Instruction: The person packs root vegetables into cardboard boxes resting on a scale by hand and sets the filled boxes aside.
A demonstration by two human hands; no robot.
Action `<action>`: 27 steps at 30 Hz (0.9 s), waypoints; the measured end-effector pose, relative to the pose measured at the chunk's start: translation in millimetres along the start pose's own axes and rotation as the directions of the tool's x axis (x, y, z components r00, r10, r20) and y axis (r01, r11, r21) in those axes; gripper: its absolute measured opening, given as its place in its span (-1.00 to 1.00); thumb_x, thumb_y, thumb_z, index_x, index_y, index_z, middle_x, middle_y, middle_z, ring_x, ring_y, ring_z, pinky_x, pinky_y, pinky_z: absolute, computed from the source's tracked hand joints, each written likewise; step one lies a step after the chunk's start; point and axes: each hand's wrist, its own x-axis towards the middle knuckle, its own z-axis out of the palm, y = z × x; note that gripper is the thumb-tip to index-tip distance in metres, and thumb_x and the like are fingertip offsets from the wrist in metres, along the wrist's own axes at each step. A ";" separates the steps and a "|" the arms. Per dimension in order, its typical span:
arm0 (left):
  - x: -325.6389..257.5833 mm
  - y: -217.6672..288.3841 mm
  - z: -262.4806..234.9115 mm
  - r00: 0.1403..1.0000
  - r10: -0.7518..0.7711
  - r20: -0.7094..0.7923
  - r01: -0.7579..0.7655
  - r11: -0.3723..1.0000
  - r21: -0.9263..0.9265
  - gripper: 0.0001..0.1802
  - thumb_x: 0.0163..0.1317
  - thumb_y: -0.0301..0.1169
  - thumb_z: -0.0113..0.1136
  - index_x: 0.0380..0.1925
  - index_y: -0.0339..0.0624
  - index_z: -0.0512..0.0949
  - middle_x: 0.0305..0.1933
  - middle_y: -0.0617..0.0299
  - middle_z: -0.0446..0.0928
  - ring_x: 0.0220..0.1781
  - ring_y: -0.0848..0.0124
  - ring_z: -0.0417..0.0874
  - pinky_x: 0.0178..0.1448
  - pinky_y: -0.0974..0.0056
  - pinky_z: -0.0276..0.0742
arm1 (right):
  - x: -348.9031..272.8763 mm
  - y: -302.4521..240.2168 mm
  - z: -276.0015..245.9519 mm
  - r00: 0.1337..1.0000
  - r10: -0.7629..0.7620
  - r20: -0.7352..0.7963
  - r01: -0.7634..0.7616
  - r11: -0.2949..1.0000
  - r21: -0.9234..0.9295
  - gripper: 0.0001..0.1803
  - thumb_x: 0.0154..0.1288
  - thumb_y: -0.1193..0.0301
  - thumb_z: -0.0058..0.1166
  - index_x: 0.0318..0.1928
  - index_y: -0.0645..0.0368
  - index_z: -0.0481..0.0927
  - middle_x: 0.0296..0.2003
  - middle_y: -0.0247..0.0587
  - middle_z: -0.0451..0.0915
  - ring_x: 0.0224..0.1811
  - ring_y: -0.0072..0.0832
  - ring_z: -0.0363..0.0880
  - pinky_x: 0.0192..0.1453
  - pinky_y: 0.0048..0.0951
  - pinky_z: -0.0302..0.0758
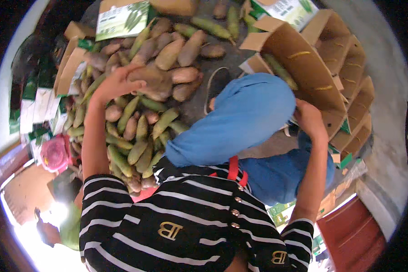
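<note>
A large heap of plump, elongated vegetables (pixel 140 131), some green and some brown, lies to my left. Over its upper part, my left hand (pixel 121 83) is closed around a thick brown vegetable (pixel 155 81), thumb below and fingers above; the vegetable looks slightly blurred. On the other side, my right hand (pixel 309 119) hangs beside my blue-trousered knee, close to an open cardboard carton (pixel 299 59). Its fingertips are hidden, so I cannot tell whether they hold anything. One long green vegetable (pixel 280 71) lies inside that carton.
More open cartons (pixel 349 68) stand in a row along the wall at right. A printed white-and-green carton (pixel 122 20) sits behind the heap. At left are a pink round object (pixel 55 153) and another person in a green top (pixel 70 229). My bent leg (pixel 235 122) lies between heap and cartons.
</note>
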 end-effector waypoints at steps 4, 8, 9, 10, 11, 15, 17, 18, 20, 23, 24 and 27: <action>17.1 93.4 15.3 0.852 0.501 -0.154 -0.521 0.842 -0.142 -0.42 0.06 -0.34 0.16 0.09 -0.24 0.24 -0.01 0.18 0.39 -0.05 0.41 0.44 0.04 0.33 0.37 | 3.2 -11.8 -5.7 0.996 0.056 0.069 -0.055 0.998 -0.024 -0.64 0.03 0.52 -0.04 -0.08 0.11 0.44 -0.18 0.01 0.48 -0.12 -0.08 0.42 -0.06 -0.21 0.36; 53.3 171.4 68.1 0.642 0.726 -0.245 -0.760 0.644 -0.086 -0.42 0.00 -0.27 0.22 0.05 -0.21 0.31 -0.06 0.17 0.44 -0.04 0.40 0.45 0.05 0.30 0.37 | 2.6 -15.3 -9.4 0.999 0.016 0.043 -0.016 1.000 -0.003 -0.67 0.01 0.52 -0.03 -0.12 0.14 0.45 -0.21 0.05 0.48 -0.14 -0.06 0.42 -0.09 -0.20 0.37; 58.7 191.6 81.5 0.620 0.757 -0.207 -0.781 0.620 -0.071 -0.42 -0.02 -0.25 0.24 0.01 -0.22 0.34 -0.07 0.15 0.46 -0.05 0.42 0.46 0.04 0.31 0.38 | 2.4 -15.1 -9.2 1.000 0.002 0.030 -0.003 1.000 0.004 -0.69 0.00 0.52 -0.03 -0.15 0.15 0.46 -0.23 0.06 0.49 -0.16 -0.05 0.43 -0.11 -0.20 0.37; 74.1 201.9 102.4 0.630 0.756 -0.175 -0.776 0.608 -0.167 -0.42 -0.04 -0.19 0.23 -0.03 -0.24 0.37 -0.10 0.09 0.48 -0.06 0.38 0.48 0.03 0.31 0.38 | 0.9 -14.6 -10.3 0.999 -0.022 0.035 0.022 1.000 0.003 -0.69 0.00 0.52 -0.03 -0.15 0.15 0.46 -0.23 0.06 0.49 -0.16 -0.05 0.43 -0.11 -0.20 0.37; 86.5 209.6 119.4 0.501 0.834 -0.233 -0.844 0.530 0.084 -0.43 -0.03 -0.14 0.20 -0.05 -0.24 0.39 -0.11 0.01 0.48 -0.07 0.28 0.51 0.02 0.27 0.39 | 1.5 -13.9 -9.9 1.000 0.000 0.030 0.000 1.000 0.018 -0.71 -0.01 0.52 -0.02 -0.18 0.17 0.47 -0.24 0.07 0.49 -0.17 -0.04 0.43 -0.12 -0.20 0.37; 104.5 216.9 155.3 0.633 0.753 -0.183 -0.727 0.658 0.194 -0.55 0.00 -0.20 0.13 -0.12 -0.20 0.42 -0.13 -0.03 0.46 -0.09 0.13 0.50 -0.01 0.20 0.40 | 0.5 -28.7 -18.2 1.000 0.030 0.002 -0.030 0.998 0.062 -0.74 -0.04 0.52 0.00 -0.24 0.21 0.49 -0.28 0.09 0.50 -0.20 -0.02 0.44 -0.16 -0.20 0.37; 106.4 205.7 159.2 0.651 0.714 -0.259 -0.623 0.697 0.354 -0.60 0.01 -0.23 0.11 -0.15 -0.19 0.43 -0.14 -0.01 0.46 -0.10 0.11 0.49 -0.03 0.18 0.41 | 0.4 -19.4 -14.0 0.997 0.062 0.037 -0.063 0.997 0.051 -0.74 -0.05 0.53 -0.01 -0.24 0.22 0.49 -0.28 0.09 0.49 -0.20 -0.01 0.44 -0.15 -0.21 0.38; 105.9 186.7 158.3 0.568 0.722 -0.394 -0.685 0.681 0.259 -0.62 0.01 -0.26 0.10 -0.16 -0.18 0.43 -0.16 0.00 0.46 -0.10 0.11 0.48 -0.03 0.18 0.41 | 0.6 -18.0 -13.0 0.998 0.055 0.029 -0.056 0.997 0.050 -0.74 -0.05 0.54 -0.01 -0.25 0.22 0.49 -0.27 0.08 0.50 -0.19 -0.01 0.44 -0.15 -0.22 0.38; 104.8 136.6 152.6 0.530 0.655 -0.538 -0.669 0.713 0.209 -0.63 0.01 -0.28 0.09 -0.16 -0.18 0.42 -0.16 0.03 0.45 -0.10 0.11 0.47 -0.04 0.18 0.41 | -0.2 -21.8 -12.7 0.999 0.043 0.022 -0.044 0.998 0.051 -0.74 -0.06 0.54 -0.02 -0.25 0.22 0.49 -0.27 0.08 0.50 -0.18 -0.02 0.44 -0.14 -0.22 0.37; 89.1 41.2 137.3 0.656 0.474 -0.588 -0.369 0.880 0.298 -0.63 0.00 -0.30 0.10 -0.16 -0.19 0.42 -0.13 0.04 0.44 -0.09 0.13 0.47 -0.06 0.19 0.42 | -1.2 -25.3 -14.5 0.998 0.049 0.033 -0.051 0.997 0.050 -0.74 -0.07 0.55 -0.02 -0.25 0.22 0.49 -0.26 0.08 0.50 -0.16 -0.02 0.42 -0.12 -0.23 0.37; 78.3 11.5 132.8 0.705 0.375 -0.602 -0.235 0.924 0.301 -0.63 0.00 -0.30 0.11 -0.17 -0.18 0.42 -0.12 0.04 0.44 -0.10 0.13 0.48 -0.07 0.18 0.42 | -3.3 -22.0 -13.8 0.998 0.056 0.033 -0.058 0.996 0.062 -0.73 -0.07 0.55 -0.02 -0.25 0.22 0.49 -0.26 0.08 0.50 -0.16 -0.01 0.42 -0.11 -0.23 0.36; 42.5 -97.7 118.9 0.772 0.175 -0.611 0.129 0.898 0.421 -0.53 -0.05 -0.31 0.12 -0.08 -0.17 0.33 -0.12 -0.03 0.42 -0.10 0.06 0.45 -0.07 0.11 0.41 | -2.4 -36.8 -22.6 0.997 0.048 0.057 -0.052 0.996 0.073 -0.73 -0.07 0.55 -0.02 -0.25 0.23 0.49 -0.26 0.09 0.49 -0.15 -0.01 0.41 -0.11 -0.22 0.36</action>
